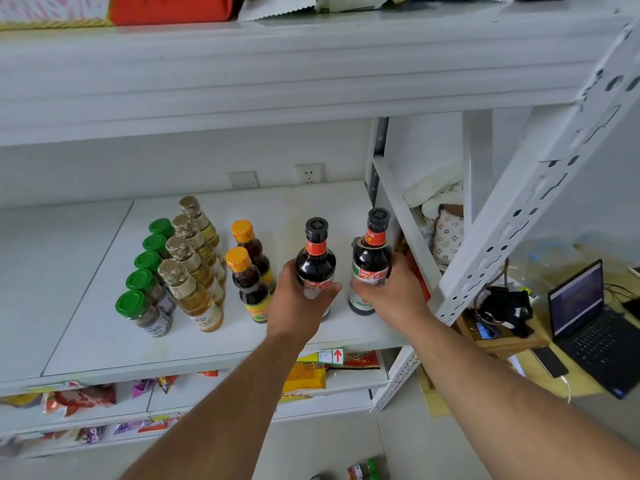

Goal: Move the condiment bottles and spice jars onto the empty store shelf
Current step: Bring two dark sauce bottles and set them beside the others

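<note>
On the white shelf [104,341], the left hand [298,303] gripped one dark bottle [315,261] and the right hand [391,289] gripped another dark bottle [370,261] (fingers curled round each), both standing upright right of the orange-capped bottles [249,271], gold-capped bottles [194,261] and green-capped jars [149,275].

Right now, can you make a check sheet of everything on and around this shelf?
Surface: white shelf, partly stocked.
Job's things: five green-capped spice jars, four gold-capped bottles and two orange-capped bottles, in rows; two dark sauce bottles upright.
Clutter: snack packets on the shelf below; jars on the floor.
Hands: left hand grips one dark bottle; right hand grips the other.
Cables: white cable beside the laptop.
Surroundings: wall socket, metal upright.
</note>
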`<state>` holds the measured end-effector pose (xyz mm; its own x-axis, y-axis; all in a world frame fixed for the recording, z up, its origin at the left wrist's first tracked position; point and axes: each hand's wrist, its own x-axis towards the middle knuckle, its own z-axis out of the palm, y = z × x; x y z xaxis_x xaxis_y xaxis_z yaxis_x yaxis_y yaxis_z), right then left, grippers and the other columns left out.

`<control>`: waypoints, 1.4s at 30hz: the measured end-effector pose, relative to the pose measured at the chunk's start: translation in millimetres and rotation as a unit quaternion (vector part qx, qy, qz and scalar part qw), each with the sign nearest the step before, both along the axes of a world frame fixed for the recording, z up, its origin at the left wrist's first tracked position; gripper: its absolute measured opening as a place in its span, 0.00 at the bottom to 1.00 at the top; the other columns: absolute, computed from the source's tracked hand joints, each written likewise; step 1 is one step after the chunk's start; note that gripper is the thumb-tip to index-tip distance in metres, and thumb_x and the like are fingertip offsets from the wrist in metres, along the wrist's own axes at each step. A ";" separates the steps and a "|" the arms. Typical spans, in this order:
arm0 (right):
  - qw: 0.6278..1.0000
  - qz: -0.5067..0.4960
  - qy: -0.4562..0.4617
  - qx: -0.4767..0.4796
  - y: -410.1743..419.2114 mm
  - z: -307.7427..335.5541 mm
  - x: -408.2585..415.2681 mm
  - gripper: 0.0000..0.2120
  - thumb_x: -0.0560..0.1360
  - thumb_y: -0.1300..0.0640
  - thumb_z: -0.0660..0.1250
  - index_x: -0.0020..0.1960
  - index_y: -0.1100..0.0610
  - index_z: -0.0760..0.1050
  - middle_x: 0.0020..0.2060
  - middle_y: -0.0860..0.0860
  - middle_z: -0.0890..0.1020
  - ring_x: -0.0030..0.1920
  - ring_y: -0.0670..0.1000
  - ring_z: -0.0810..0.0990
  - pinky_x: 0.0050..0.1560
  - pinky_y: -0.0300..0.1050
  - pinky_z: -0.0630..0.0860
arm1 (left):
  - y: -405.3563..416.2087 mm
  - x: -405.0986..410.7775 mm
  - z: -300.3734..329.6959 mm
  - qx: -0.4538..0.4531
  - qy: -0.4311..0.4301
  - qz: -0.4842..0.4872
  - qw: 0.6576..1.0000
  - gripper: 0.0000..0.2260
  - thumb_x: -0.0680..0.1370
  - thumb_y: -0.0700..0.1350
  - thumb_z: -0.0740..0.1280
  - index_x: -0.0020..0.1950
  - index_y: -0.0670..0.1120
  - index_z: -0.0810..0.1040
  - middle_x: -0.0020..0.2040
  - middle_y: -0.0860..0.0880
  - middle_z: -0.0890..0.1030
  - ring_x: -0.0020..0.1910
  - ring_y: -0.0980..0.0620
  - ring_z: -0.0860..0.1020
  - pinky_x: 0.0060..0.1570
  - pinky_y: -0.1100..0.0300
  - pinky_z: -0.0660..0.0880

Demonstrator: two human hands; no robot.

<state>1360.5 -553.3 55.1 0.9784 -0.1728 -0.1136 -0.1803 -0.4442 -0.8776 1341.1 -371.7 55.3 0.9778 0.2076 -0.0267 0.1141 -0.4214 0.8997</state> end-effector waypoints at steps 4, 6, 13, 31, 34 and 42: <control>1.000 0.014 0.019 -0.009 -1.1 6.8 -0.5 0.31 0.68 0.50 0.81 0.66 0.48 0.70 0.58 0.46 0.82 0.58 0.51 0.82 0.59 0.48 0.78 | 4.0 -3.5 -2.1 -0.007 0.004 -0.028 1.000 0.31 0.73 0.54 0.79 0.72 0.57 0.68 0.60 0.61 0.78 0.59 0.55 0.77 0.44 0.73 0.71; 0.999 0.030 0.035 -0.007 -4.4 9.6 -2.6 0.29 0.69 0.51 0.81 0.66 0.48 0.71 0.56 0.44 0.81 0.59 0.50 0.81 0.55 0.44 0.75 | 5.9 -6.1 -5.6 -0.013 0.004 -0.041 0.999 0.31 0.73 0.52 0.79 0.72 0.57 0.68 0.62 0.60 0.77 0.60 0.56 0.76 0.43 0.76 0.70; 0.998 -0.002 0.064 -0.021 -11.1 1.9 -74.9 0.29 0.77 0.43 0.72 0.73 0.51 0.67 0.69 0.48 0.76 0.70 0.50 0.75 0.63 0.45 0.74 | 24.7 -32.1 -28.8 0.010 0.079 -0.078 0.994 0.41 0.75 0.52 0.77 0.82 0.55 0.57 0.77 0.56 0.68 0.73 0.55 0.68 0.71 0.52 0.70; 0.958 0.057 0.153 0.236 57.8 -47.1 -15.6 0.26 0.80 0.39 0.56 0.76 0.42 0.68 0.75 0.45 0.72 0.75 0.48 0.69 0.77 0.57 0.64 | 17.1 -48.1 -28.1 -0.073 0.041 -0.070 0.994 0.15 0.88 0.50 0.55 0.72 0.61 0.73 0.62 0.66 0.79 0.59 0.76 0.73 0.53 0.82 0.66; 0.960 0.060 0.150 0.228 62.8 -51.3 -16.1 0.28 0.76 0.35 0.56 0.74 0.40 0.71 0.72 0.45 0.75 0.72 0.48 0.72 0.76 0.57 0.66 | 18.1 -43.1 -41.5 -0.086 0.054 -0.085 0.991 0.18 0.87 0.50 0.56 0.77 0.62 0.69 0.68 0.64 0.77 0.68 0.69 0.72 0.68 0.68 0.67; 0.969 0.060 0.116 0.212 76.7 -54.6 -5.5 0.26 0.78 0.36 0.54 0.73 0.39 0.70 0.71 0.46 0.76 0.71 0.49 0.73 0.76 0.57 0.67 | 21.3 -17.9 -48.2 -0.112 0.071 -0.096 0.986 0.21 0.87 0.54 0.57 0.81 0.61 0.62 0.72 0.61 0.76 0.73 0.61 0.71 0.74 0.56 0.66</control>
